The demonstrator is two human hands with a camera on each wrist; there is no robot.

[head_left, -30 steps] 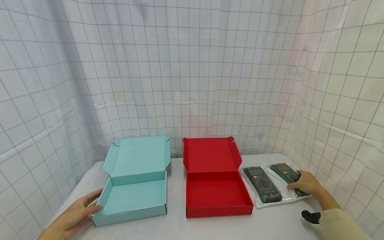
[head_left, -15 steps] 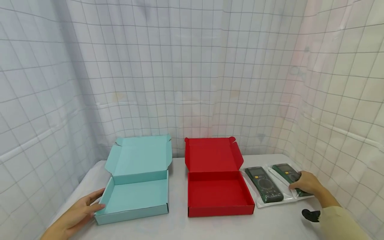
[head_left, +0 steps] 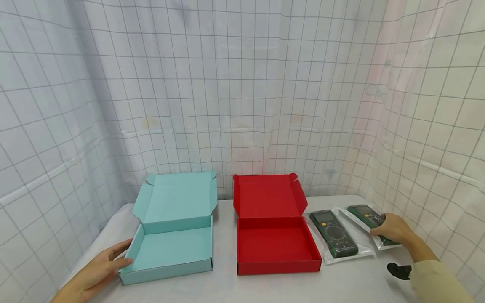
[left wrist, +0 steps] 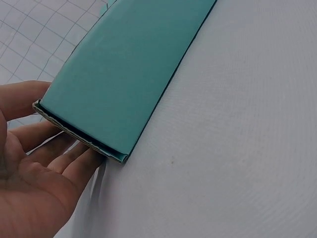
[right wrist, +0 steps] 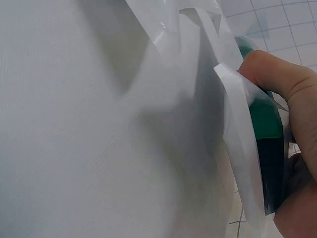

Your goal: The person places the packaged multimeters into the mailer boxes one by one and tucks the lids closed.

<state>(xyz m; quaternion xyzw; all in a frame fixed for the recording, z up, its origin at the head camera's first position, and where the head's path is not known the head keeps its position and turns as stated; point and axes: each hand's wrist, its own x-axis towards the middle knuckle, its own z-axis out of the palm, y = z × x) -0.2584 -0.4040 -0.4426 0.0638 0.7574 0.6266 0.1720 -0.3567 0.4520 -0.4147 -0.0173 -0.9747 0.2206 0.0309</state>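
Observation:
My left hand (head_left: 94, 269) is at the left side of an open turquoise cardboard box (head_left: 174, 248), thumb over the rim near the front corner and the other fingers along the outside. The left wrist view shows those fingers (left wrist: 74, 158) against the box's end. On the right, my right hand (head_left: 395, 231) grips a green-and-black multimeter (head_left: 363, 214) in a clear and white plastic bag, thumb on one side. In the right wrist view this bagged multimeter (right wrist: 267, 129) is tilted, its bag edge raised off the table. A second bagged multimeter (head_left: 333, 233) lies beside it, face up.
An open red cardboard box (head_left: 274, 248) stands between the turquoise box and the multimeters, its lid raised at the back. White cloth covers the table (head_left: 223, 286). Gridded curtains (head_left: 246, 105) enclose the back and sides. A black object (head_left: 398, 271) sits by the right sleeve.
My right hand has shifted slightly right with its multimeter, whose bag has come away from the neighbouring one. The left hand keeps its place on the turquoise box; the view turned slightly.

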